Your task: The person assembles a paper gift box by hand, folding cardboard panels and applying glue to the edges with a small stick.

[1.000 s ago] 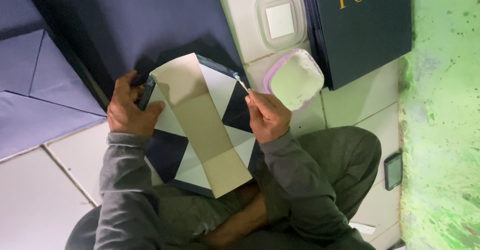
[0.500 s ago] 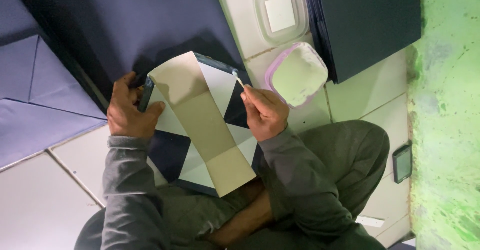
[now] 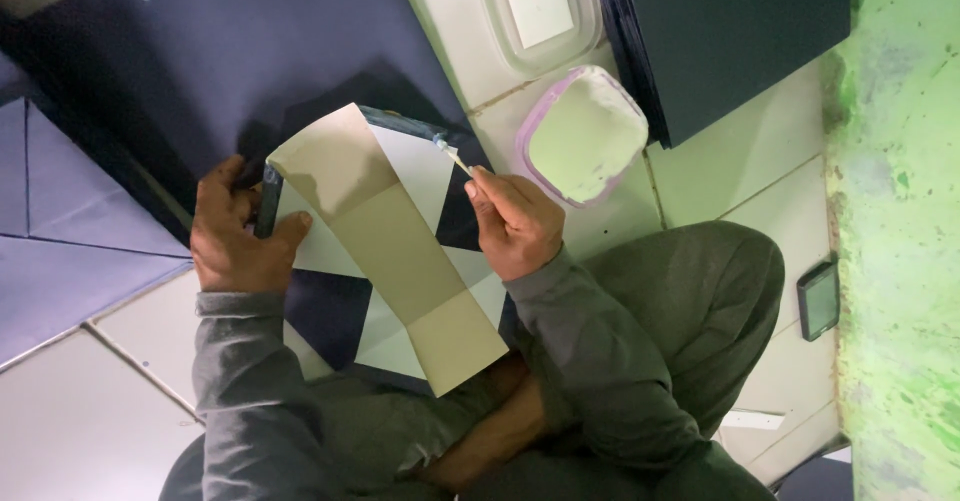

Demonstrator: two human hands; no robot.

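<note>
Left hand [image 3: 238, 236] is lying palm-down, fingers curled and thumb extended toward the middle. Right hand [image 3: 515, 223] is closing in a pinch, thumb and fingers pressed together, knuckles upward. Both grey-sleeved forearms are angling inward from bent elbows.

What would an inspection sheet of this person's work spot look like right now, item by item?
Surface: pale tiled floor; the person sits on it, legs folded.
Job's things: folded navy-and-white box blank on the lap, with a beige strip lying across it; thin brush with its tip at the blank's top edge; open tub of pale paste beside it.
Clutter: clear lid; stack of dark sheets; blue-grey sheets; phone on the floor.
Grippers: left hand grips the blank's edge; right hand pinches the brush.
Cables: nothing seen.
Surroundings: green painted wall, worn.
</note>
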